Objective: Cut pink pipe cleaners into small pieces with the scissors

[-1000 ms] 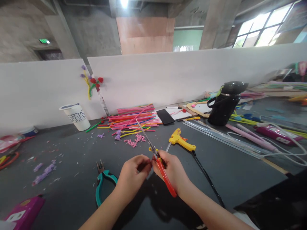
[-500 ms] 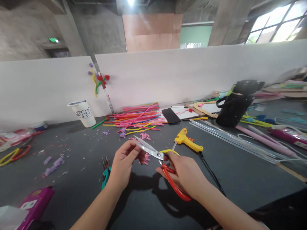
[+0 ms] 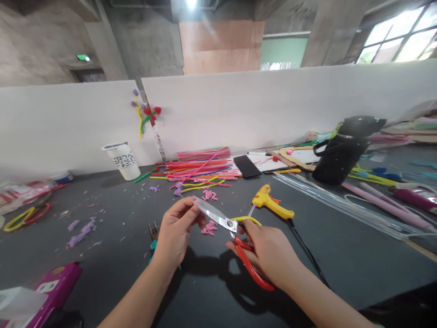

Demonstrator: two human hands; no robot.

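My right hand [image 3: 273, 246] is wrapped round a pair of scissors [image 3: 218, 217] with a red handle loop below the palm. A yellow curved piece [image 3: 251, 219] runs from the pivot over the fingers; I cannot tell whether it belongs to the scissors. The blades point up and left to the fingertips of my left hand [image 3: 177, 230]. That hand is pinched closed at the blade tips, and what it holds is hidden. Small pink cut pieces [image 3: 209, 228] lie beneath the blades, with more pink pieces [image 3: 209, 195] behind. Pliers with teal handles [image 3: 152, 246] are partly covered by my left forearm.
A yellow glue gun [image 3: 271, 203] with a black cord lies right of my hands. Behind are pink pipe cleaners [image 3: 198, 168], a phone [image 3: 246, 166] and a white cup [image 3: 123, 161]. A black jug [image 3: 344, 150] and clear sticks [image 3: 334, 205] are at right, purple fuzzy pieces [image 3: 82, 232] at left.
The view has shifted slightly, so everything sits a little further right. Both hands and the scissors keep nearly the same pose.
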